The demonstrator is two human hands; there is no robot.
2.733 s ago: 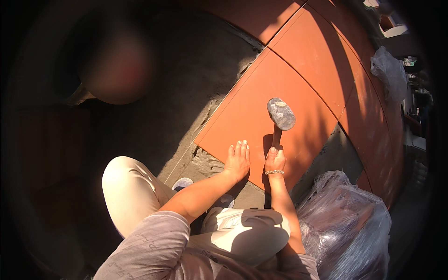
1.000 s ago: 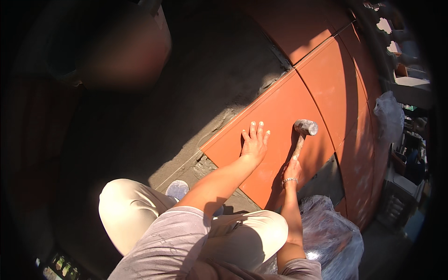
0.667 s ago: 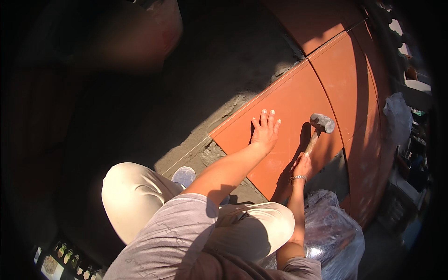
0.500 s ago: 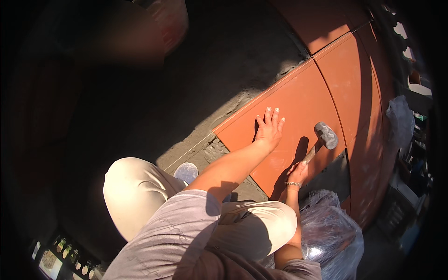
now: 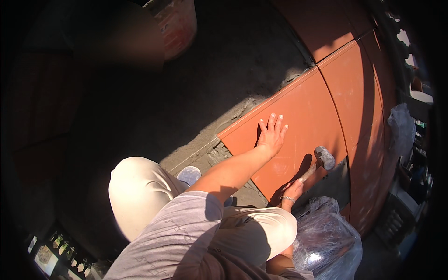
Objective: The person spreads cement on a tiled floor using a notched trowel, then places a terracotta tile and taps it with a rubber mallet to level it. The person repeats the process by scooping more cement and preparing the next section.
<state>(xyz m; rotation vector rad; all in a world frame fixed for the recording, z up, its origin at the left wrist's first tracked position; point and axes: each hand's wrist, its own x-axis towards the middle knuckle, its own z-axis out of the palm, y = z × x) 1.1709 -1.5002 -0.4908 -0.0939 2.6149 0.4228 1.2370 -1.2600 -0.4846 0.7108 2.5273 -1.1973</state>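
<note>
My left hand (image 5: 271, 139) rests on a large terracotta tile (image 5: 298, 107), its fingers spread and pointing away from me. Lower right, my right hand (image 5: 293, 190) is wrapped round the wooden handle of a mallet (image 5: 324, 157) with a grey, smudged head. The mallet is over the tile's right part, its shadow falling on the tile beside it. Whether its head touches the surface, I cannot tell. Along the tile's left edge runs wet grey mortar (image 5: 221, 151), and a thin string line (image 5: 193, 154) stretches from the tile's near left corner toward my shoe.
More terracotta tiles (image 5: 345, 86) adjoin on the right and far side. A plastic-wrapped bundle (image 5: 326, 238) lies beside my right knee. A reddish bucket (image 5: 177, 28) stands at the upper left. Clear plastic sheeting (image 5: 401, 128) and assorted clutter lie at the far right.
My right hand has drawn the mallet a little back toward me over the tile. The left hand keeps its place on the tile. The whole view has shifted slightly.
</note>
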